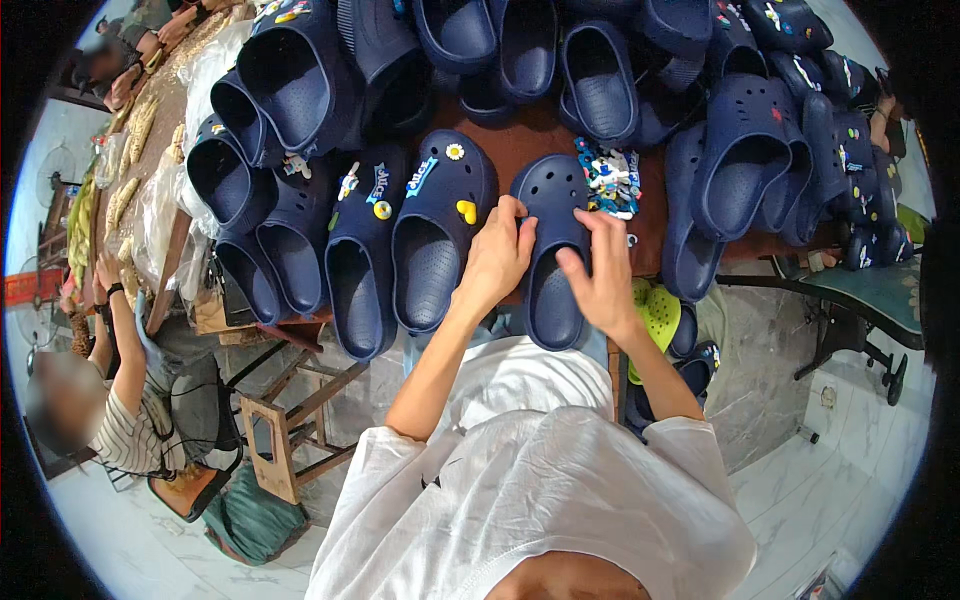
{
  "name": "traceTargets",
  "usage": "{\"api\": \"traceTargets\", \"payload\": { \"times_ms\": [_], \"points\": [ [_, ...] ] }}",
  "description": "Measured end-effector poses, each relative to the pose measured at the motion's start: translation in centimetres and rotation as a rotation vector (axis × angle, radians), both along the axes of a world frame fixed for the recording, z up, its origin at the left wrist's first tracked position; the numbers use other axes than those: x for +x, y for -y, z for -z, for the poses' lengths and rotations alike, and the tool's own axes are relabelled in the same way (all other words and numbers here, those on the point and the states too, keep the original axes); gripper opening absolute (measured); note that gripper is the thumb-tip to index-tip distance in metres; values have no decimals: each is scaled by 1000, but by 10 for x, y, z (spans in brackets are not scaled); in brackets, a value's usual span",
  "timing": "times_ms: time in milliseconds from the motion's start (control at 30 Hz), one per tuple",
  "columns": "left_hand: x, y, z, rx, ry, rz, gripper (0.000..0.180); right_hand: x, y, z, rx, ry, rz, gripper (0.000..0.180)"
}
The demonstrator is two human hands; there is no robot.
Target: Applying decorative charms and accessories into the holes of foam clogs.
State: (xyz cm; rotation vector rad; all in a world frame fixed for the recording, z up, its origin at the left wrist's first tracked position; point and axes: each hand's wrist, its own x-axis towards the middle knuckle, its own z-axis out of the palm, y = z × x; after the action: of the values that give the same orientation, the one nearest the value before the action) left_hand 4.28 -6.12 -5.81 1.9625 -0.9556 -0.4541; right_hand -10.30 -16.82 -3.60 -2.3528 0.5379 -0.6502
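**Both hands on a plain navy clog**

The left hand [497, 255] curls loosely over the clog's [553, 250] left rim, fingers bent. The right hand [605, 275] rests half open on its right side. The clog lies on the table [520, 145], beside a pile of small charms [610, 180] and a decorated clog [437, 225].

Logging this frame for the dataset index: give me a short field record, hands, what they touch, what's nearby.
left hand: left hand on the upper left edge of the plain navy clog
right hand: right hand on the same clog's right side, fingers spread
clog state: lying on the table, no charms visible on it
beside it: decorated clog to the left, with flower and yellow charms
charm supply: charm pile next to the right hand
other: seated person at far left
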Motion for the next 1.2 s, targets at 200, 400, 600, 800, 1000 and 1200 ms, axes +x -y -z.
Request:
{"api": "traceTargets", "payload": {
  "times_ms": [200, 400, 600, 800, 1000, 1200],
  "points": [
    [-1, 1, 5, 21, 192, 58, 14, 1, -8, 25, -94, 17, 43, 56],
    [-8, 3, 6, -49, 108, -68, 14, 3, -11, 32, -69, 74, 90, 54],
    [-8, -1, 11, -170, -57, -126, 13, 2, -11, 34, 3, 124, 98, 55],
    [-23, 0, -28, -295, -159, -194, 15, -3, -8, 5, -93, 141, 72, 50],
    [-34, 3, -54, -344, -226, -54, 24, 18, -10, -15, 464, 258, -42, 24],
    [-36, -9, -41, -357, -307, -42, 33, 8, 11, 9, 527, 248, 131, 18]
  ]
}}
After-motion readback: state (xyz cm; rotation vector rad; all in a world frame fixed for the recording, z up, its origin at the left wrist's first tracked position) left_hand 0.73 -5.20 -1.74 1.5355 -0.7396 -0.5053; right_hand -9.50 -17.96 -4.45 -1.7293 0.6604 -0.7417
